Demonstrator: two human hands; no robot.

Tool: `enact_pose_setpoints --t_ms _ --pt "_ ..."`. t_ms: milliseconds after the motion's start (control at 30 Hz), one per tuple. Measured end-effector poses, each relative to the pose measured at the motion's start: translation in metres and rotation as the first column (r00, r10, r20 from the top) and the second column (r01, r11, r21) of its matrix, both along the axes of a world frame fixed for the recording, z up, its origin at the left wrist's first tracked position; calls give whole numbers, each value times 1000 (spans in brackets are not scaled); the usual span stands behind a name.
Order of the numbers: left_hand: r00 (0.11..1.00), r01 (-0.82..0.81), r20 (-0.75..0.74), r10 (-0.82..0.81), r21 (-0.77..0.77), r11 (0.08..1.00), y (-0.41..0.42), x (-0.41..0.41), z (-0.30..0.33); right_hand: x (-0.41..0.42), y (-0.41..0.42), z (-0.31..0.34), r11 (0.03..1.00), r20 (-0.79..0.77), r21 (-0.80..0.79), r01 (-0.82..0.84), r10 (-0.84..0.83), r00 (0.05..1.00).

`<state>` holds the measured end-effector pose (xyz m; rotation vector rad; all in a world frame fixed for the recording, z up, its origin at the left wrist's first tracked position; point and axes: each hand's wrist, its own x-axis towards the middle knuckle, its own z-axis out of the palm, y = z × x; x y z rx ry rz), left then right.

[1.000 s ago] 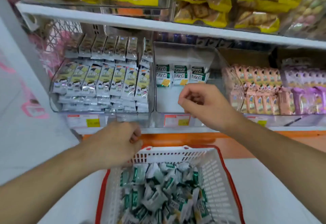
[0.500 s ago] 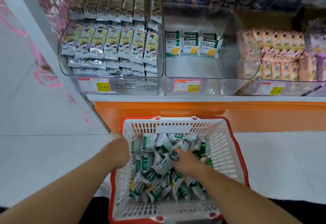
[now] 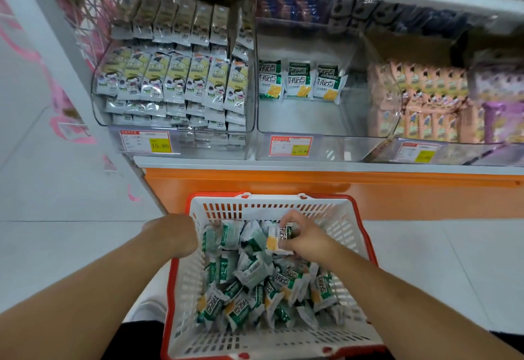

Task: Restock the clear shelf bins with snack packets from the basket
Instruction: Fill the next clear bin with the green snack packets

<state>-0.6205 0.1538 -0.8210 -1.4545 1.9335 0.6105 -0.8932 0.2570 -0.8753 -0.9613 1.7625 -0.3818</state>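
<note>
The shelf [image 3: 326, 165] carries a row of clear bins along its front edge; the left bin [image 3: 175, 144] is packed with yellow-and-white packets, while the middle bin [image 3: 334, 146] holds only three green packets [image 3: 300, 81] standing against its back wall, which looks like the reason it is the one being filled; the bin at the right end [image 3: 453, 152] is stocked with pink packets; below the shelf's front edge sits the basket [image 3: 272, 209], white with a red rim, placed right under the middle bin, likely to keep each reach short; it is heaped with loose green snack packets [image 3: 249, 283]; the left hand [image 3: 173, 234] rests at the basket's left rim, seemingly steadying it, though I cannot tell how its fingers lie; the right hand [image 3: 304, 236], near the basket's far edge, has its fingers clamped on one green packet [image 3: 279, 239], lifted clear of the heap and apparently bound for the middle bin.
</note>
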Motion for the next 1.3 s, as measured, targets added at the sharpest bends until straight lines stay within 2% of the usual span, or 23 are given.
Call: enact_pose_setpoints --t_ms 33,100,167,200,233,300,400,467,533,667,700,800,867,1033,1300 --pt "999 40 24 -40 -6 999 -3 -1 14 -1 -5 23 997 -2 -28 -68 68 998" --pt "995 80 -51 -81 -25 996 -7 -9 45 0 -10 69 982 -15 -56 -178 178 984" --pt "960 65 -274 -58 20 998 -5 -23 77 0 -11 112 974 8 -75 -215 216 976" --pt "904 9 -427 27 83 997 -2 -28 89 -1 -10 131 969 20 -99 -227 230 973" --pt "812 -50 -561 159 203 978 5 -34 105 -2 -9 148 961 22 -136 -242 247 969" --pt "592 -78 -713 376 414 907 19 -44 128 -2 -5 176 933 25 -248 -259 274 961" --pt "392 -95 -824 409 406 909 32 -54 151 0 2 206 879 27 -437 -193 227 973" --pt "259 -188 -857 445 408 894 29 -54 154 1 4 213 848 -29 -508 -152 160 987" --pt "176 -246 -863 473 427 870 25 -55 155 5 0 212 825 -87 -550 -131 99 991" --pt "166 -296 -868 469 409 863 14 -58 152 4 -29 208 771 -198 -622 -135 12 980" --pt "204 -318 -876 436 362 876 9 -56 150 0 -41 210 760 -222 -636 -133 -15 975" --pt "508 -330 -824 253 85 940 -9 -41 142 -22 -88 215 737 -285 -671 -87 -147 947" --pt "604 -334 -762 233 24 942 -18 -31 137 -35 -129 210 772 -382 -627 -108 -183 906" --pt "693 -323 -686 222 -20 946 -34 -27 128 -44 -218 165 860 -511 -484 -159 -130 850" --pt "760 -301 -629 164 -117 947 -38 -34 129 -35 -261 145 844 -592 -495 -206 -153 791"
